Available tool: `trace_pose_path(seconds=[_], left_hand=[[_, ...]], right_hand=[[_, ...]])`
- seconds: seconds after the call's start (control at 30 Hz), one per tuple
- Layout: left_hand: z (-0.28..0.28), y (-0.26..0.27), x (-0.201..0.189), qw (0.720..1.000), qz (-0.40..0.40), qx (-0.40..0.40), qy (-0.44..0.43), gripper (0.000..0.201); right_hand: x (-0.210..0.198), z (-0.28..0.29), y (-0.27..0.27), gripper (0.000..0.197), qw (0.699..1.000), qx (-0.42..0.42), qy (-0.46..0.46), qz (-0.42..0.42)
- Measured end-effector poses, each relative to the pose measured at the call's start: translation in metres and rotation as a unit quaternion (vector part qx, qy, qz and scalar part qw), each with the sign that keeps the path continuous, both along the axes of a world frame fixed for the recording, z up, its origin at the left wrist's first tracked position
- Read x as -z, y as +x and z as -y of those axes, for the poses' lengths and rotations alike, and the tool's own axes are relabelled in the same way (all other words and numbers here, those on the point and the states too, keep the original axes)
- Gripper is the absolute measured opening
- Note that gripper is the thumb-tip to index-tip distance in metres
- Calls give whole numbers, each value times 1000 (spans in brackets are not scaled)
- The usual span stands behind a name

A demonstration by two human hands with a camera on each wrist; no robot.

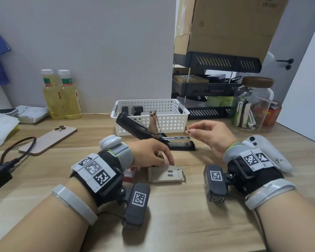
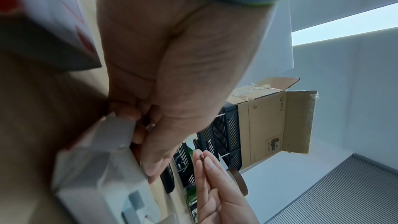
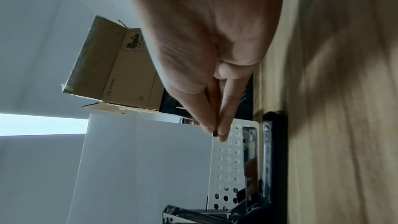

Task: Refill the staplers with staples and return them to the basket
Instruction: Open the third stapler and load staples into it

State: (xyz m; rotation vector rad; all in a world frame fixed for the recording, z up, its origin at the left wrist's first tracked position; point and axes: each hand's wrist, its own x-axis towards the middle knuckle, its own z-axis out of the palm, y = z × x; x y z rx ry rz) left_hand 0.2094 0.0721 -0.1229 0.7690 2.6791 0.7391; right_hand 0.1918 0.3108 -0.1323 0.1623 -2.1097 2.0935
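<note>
Your right hand (image 1: 210, 135) is pinching a staple strip (image 1: 189, 131) just above the open stapler (image 1: 158, 135) on the desk (image 1: 171, 215) while your left hand (image 1: 151, 153) is pressing fingertips on the staple box (image 1: 166, 174), so a tilted strip is risking jamming or dropping.

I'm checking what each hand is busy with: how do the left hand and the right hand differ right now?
The left hand is low, fingers down on the staple box lying on the table; the right hand is raised off the table. The left hand touches cardboard, while the right hand pinches a small strip of staples beside the open stapler. Both wear wrist cameras.
</note>
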Motion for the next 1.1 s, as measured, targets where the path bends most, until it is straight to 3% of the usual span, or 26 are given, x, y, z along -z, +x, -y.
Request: trace_pose_path(seconds=[0.3, 0.53, 0.7, 0.8, 0.97, 1.1], left_hand=[[-1, -2, 2, 999, 34, -10, 22, 16], [-1, -1, 4, 999, 14, -37, 30, 10], [0, -1, 5, 999, -9, -41, 5, 9], [3, -3, 7, 998, 15, -51, 46, 8], [11, -4, 6, 979, 120, -53, 157, 11], [15, -9, 12, 969, 139, -61, 194, 12]], right_hand=[[7, -3, -6, 7, 999, 25, -29, 27], [10, -8, -11, 17, 998, 43, 7, 38], [8, -7, -10, 12, 998, 50, -34, 26], [9, -7, -10, 16, 998, 46, -32, 33], [8, -2, -9, 8, 999, 27, 2, 29], [13, -5, -14, 6, 991, 50, 125, 22]])
